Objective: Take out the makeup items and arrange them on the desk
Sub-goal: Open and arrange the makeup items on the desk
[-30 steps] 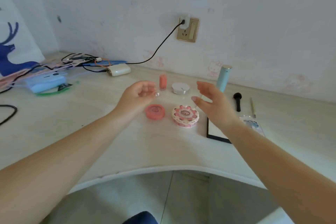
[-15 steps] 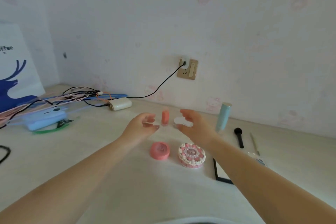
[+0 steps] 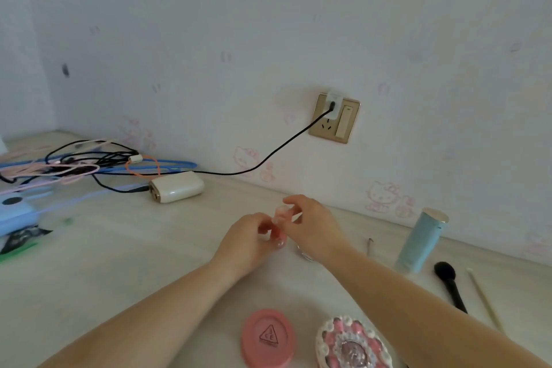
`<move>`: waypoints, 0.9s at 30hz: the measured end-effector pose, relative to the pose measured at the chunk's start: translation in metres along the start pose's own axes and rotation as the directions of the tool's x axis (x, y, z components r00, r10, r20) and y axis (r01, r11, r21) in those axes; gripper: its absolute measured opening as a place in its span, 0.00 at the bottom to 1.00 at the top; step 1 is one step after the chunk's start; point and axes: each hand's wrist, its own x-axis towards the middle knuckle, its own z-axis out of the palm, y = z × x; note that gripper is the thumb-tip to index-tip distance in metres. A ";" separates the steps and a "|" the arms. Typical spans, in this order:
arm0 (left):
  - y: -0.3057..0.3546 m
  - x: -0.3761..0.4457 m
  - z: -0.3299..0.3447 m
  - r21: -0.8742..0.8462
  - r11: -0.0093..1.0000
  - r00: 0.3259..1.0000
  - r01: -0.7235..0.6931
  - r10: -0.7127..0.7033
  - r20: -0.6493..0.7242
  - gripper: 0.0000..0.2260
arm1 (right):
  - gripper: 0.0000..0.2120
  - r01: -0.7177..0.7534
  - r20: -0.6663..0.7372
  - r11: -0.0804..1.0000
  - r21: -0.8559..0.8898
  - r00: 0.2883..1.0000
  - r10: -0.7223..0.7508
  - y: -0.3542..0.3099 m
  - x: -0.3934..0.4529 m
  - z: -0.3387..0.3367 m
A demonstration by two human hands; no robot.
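Left hand (image 3: 245, 240) and right hand (image 3: 310, 225) meeting over the desk (image 3: 119, 263), fingers of both curled around a small pink bottle (image 3: 279, 219) held between them, round pink compact (image 3: 268, 337) and flower-rimmed case (image 3: 352, 345) nearer the wrists, blue tube (image 3: 421, 240) and black brush (image 3: 449, 284) off to the right hand's side

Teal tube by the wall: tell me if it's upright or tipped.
Upright. The teal tube stands on the desk, cap up, beside the black brush.

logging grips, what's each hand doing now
left hand: pinching small pink translucent tube
right hand: gripping the same tube's upper end
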 end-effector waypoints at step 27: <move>0.044 -0.071 -0.086 0.340 0.836 0.888 -0.430 0.459 -0.005 0.13 | 0.21 -0.084 0.429 0.994 -0.066 0.897 0.105 -0.074 -0.054 -0.067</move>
